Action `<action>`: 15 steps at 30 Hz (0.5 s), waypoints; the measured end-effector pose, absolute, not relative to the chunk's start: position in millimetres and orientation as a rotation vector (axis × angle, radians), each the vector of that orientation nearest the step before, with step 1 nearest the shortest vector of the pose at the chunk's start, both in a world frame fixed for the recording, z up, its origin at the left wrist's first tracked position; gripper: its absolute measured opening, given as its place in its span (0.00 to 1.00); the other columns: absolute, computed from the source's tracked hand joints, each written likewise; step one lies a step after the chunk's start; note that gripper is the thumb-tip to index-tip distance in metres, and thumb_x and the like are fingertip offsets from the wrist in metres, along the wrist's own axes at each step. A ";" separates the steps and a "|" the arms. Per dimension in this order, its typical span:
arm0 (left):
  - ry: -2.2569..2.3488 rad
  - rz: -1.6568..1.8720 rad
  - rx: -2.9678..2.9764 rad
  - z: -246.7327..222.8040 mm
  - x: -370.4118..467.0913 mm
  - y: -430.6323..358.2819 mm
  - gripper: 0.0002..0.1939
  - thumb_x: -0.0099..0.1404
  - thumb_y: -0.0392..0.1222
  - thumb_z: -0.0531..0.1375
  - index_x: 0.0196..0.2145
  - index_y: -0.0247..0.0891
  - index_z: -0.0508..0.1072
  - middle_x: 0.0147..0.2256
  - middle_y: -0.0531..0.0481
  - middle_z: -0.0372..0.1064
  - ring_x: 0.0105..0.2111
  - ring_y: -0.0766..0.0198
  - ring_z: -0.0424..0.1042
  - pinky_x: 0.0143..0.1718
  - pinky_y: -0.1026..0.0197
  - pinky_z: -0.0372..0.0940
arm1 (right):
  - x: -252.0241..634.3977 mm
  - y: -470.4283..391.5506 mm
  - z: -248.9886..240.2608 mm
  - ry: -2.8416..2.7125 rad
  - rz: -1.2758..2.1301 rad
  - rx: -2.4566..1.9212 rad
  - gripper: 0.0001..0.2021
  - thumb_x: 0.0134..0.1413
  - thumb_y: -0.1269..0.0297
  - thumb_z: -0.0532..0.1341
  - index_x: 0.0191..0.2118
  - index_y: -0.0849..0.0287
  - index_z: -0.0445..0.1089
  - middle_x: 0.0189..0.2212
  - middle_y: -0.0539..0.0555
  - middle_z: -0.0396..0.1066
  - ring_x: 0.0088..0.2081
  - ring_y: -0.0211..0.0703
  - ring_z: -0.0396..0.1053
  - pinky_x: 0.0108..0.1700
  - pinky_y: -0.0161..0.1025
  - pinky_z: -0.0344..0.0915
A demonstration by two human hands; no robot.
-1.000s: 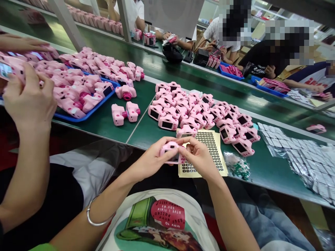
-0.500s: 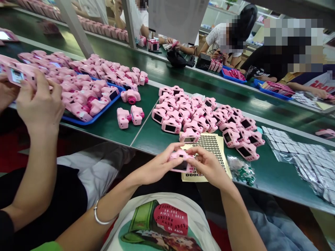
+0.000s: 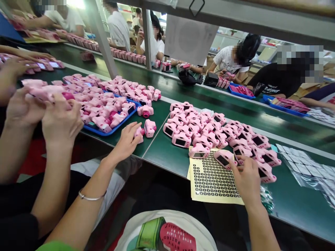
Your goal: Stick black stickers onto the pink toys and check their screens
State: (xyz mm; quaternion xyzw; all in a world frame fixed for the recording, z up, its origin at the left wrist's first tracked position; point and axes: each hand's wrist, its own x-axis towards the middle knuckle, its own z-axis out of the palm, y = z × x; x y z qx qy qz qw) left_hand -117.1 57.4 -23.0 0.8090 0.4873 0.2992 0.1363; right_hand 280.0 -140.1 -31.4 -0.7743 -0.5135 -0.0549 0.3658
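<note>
On the left, my left hand (image 3: 125, 142) has its fingers around a pink toy camera (image 3: 139, 134), partly covered by the fingertips. A second pink camera (image 3: 150, 128) stands close beside it. With thumb and fingers, my right hand (image 3: 246, 176) grips the right end of another pink camera (image 3: 222, 158), whose dark screen faces up. That camera rests at the top edge of a yellow sheet of small black square stickers (image 3: 211, 181). Behind it spreads a group of pink cameras (image 3: 196, 125), several with screens showing.
A blue tray (image 3: 112, 130) heaped with pink cameras sits at left, by a co-worker's hands (image 3: 61, 120) holding one. White squares in clear plastic (image 3: 300, 160) and a small bag of green pieces (image 3: 267, 198) lie at right. A metal post (image 3: 103, 38) rises behind.
My hands, earlier together on one camera above the sheet, have parted. The right has brought a camera to the group's front edge; the left has reached left to another camera. The view has shifted.
</note>
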 end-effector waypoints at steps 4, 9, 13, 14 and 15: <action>1.477 0.736 2.324 -17.2 -122.5 35.3 0.28 0.68 0.57 0.53 0.63 0.50 0.60 0.56 0.45 0.56 0.57 0.48 0.54 0.61 0.42 0.54 | 190.6 -102.9 -4.4 -1.630 -0.127 -1.648 0.10 0.66 0.59 0.53 0.43 0.59 0.67 0.41 0.60 0.68 0.37 0.47 0.68 0.38 0.43 0.67; 1.541 0.764 2.216 -16.3 -130.4 28.7 0.24 0.64 0.59 0.59 0.53 0.47 0.71 0.43 0.49 0.55 0.45 0.56 0.64 0.53 0.51 0.62 | 78.6 -14.0 -4.0 -1.863 0.372 -1.528 0.13 0.65 0.62 0.55 0.52 0.59 0.64 0.48 0.62 0.66 0.39 0.48 0.70 0.39 0.41 0.67; 1.447 0.714 2.215 -13.9 -140.3 22.0 0.23 0.66 0.56 0.57 0.57 0.49 0.67 0.50 0.48 0.53 0.49 0.57 0.64 0.55 0.53 0.62 | 41.3 37.1 -13.2 -1.709 0.493 -1.646 0.13 0.60 0.59 0.60 0.45 0.62 0.64 0.42 0.63 0.70 0.41 0.53 0.70 0.39 0.43 0.65; 1.393 0.707 2.225 -12.3 -141.9 20.0 0.23 0.67 0.55 0.56 0.57 0.49 0.67 0.51 0.48 0.54 0.52 0.56 0.63 0.57 0.52 0.60 | 38.7 43.1 -14.6 -1.672 0.508 -1.644 0.11 0.59 0.60 0.60 0.43 0.62 0.64 0.40 0.62 0.70 0.40 0.53 0.70 0.39 0.42 0.64; 1.339 0.706 2.226 -10.7 -143.0 18.2 0.22 0.68 0.53 0.56 0.57 0.48 0.67 0.52 0.48 0.55 0.53 0.56 0.62 0.59 0.53 0.59 | 38.4 46.3 -15.4 -1.643 0.519 -1.634 0.09 0.59 0.62 0.59 0.41 0.62 0.64 0.38 0.61 0.71 0.39 0.51 0.70 0.39 0.42 0.64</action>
